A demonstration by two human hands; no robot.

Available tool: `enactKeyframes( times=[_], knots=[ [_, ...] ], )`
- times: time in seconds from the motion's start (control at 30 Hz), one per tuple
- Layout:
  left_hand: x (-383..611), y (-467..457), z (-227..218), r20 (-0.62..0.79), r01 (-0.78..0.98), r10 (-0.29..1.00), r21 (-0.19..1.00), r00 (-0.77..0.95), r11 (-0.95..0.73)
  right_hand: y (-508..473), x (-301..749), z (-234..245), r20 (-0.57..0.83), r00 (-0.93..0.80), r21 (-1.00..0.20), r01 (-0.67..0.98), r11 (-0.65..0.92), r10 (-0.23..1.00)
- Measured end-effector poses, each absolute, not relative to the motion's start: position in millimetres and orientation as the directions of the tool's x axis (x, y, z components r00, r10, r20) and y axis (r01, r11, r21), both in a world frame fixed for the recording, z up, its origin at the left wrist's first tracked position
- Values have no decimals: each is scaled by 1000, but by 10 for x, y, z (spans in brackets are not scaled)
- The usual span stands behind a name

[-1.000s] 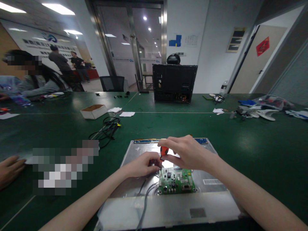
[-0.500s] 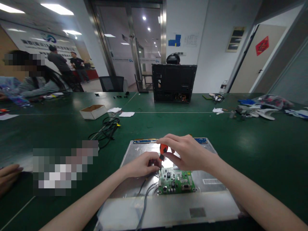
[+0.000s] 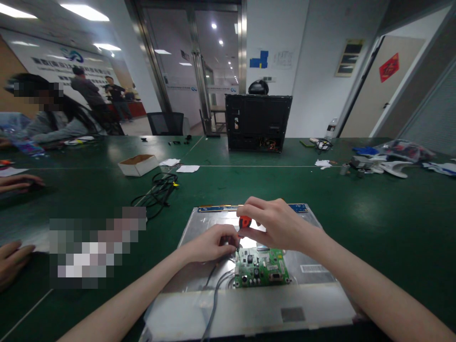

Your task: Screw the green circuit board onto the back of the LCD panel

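An orange-and-black screwdriver (image 3: 244, 222) stands nearly upright, its handle pinched in the fingers of my right hand (image 3: 276, 223). Its tip points down at the upper left corner of a green circuit board (image 3: 261, 268). My left hand (image 3: 215, 243) is closed around the lower shaft, thumb and index finger pressed close to it; the tip itself is mostly hidden. The board lies on the metal back of a flat display panel (image 3: 313, 297), which has a blue strip board (image 3: 298, 208) along its far edge. Grey cables (image 3: 215, 304) run from the board's left side toward me.
Black cables (image 3: 158, 190) and an open white box (image 3: 138, 166) lie on the green table to the left. A black monitor housing (image 3: 258, 122) stands across from me. Another person's hands (image 3: 14, 261) rest at the left edge. Plastic and paper scraps (image 3: 379, 164) lie at right.
The screwdriver handle has turned a little and shifted slightly right with my right hand. My left hand stays in place. Another person's hand has come into view at the left.
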State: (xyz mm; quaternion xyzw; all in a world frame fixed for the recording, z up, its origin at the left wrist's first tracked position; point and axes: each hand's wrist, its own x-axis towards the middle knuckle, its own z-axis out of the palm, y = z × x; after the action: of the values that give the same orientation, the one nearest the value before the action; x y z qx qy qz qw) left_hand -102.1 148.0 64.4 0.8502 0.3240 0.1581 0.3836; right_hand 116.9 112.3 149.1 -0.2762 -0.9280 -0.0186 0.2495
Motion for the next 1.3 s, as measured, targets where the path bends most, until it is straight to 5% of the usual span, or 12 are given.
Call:
enactKeyframes(
  times=[0.47,1.3],
  knots=[
    [-1029,1495,632,-3,404,650,785,760,-469,1119,1173,1480,432,-689,-140,586,798,582],
    [-1003,1479,686,12,413,646,761,763,-501,1081,1172,1513,377,-753,-119,539,834,540]
  ],
)
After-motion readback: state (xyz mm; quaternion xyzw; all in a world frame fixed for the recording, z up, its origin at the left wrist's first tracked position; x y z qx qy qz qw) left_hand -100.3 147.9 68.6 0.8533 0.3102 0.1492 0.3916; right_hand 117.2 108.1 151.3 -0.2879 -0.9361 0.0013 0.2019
